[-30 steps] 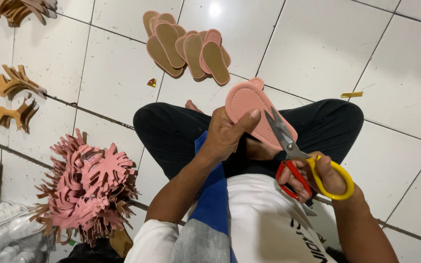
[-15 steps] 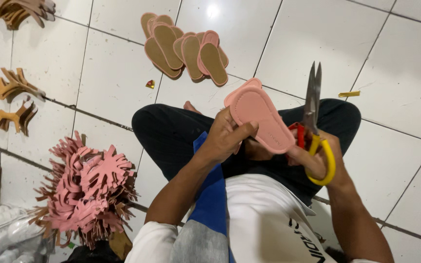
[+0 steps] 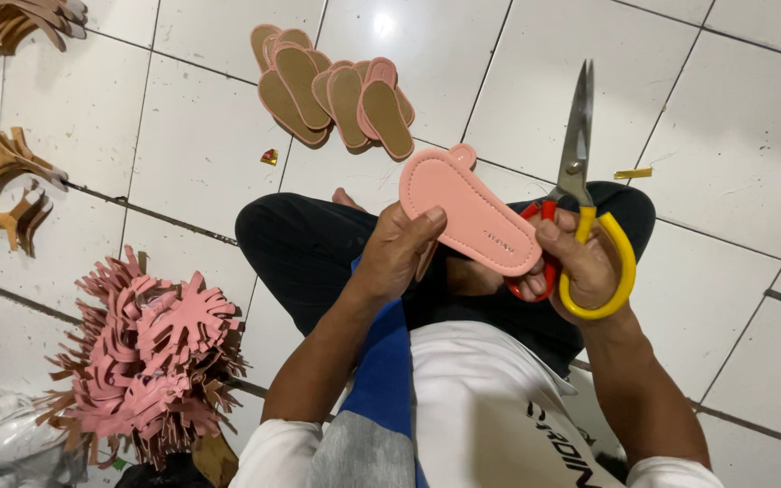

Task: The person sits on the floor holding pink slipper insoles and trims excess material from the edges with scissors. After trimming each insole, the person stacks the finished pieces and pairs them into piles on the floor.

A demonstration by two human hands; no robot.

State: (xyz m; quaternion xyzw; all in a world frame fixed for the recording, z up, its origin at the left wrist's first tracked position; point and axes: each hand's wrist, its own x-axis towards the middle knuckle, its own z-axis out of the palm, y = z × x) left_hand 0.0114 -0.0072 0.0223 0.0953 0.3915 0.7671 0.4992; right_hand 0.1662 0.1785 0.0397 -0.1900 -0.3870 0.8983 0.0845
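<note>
The person sits cross-legged on the white tiled floor (image 3: pixel 725 136), and both hands meet above the lap around a pink sandal sole (image 3: pixel 467 212). The left hand (image 3: pixel 399 248) has its grip closed on the sole's near long edge, thumb on the top face and fingers curled underneath, which tilts the flat top toward the camera, probably so the outline can be looked over. The right hand (image 3: pixel 580 262) is closed on a pair of scissors (image 3: pixel 580 181) with one red and one yellow handle loop; its thumb also rests on the sole's nearer end, so this hand helps steady the piece while carrying the tool. The blades are shut and point straight up, away from the sole and the fingers, a parked position rather than a cutting one. The sole has a small tab at its far end, and whether any edge is trimmed cannot be made out from this angle. On the floor beyond the knees lies a fanned row of finished-looking soles (image 3: pixel 332 86) in tan and pink, overlapping one another, within arm's reach. To the person's left sits a heap of pink offcuts (image 3: pixel 151 357) with jagged finger-like shapes, just beside the thigh. Farther off along the left edge lie a few tan offcuts (image 3: pixel 6 158), well apart from the pink heap. A small yellow scrap (image 3: pixel 633 173) lies on the tile near the scissor blades.
</note>
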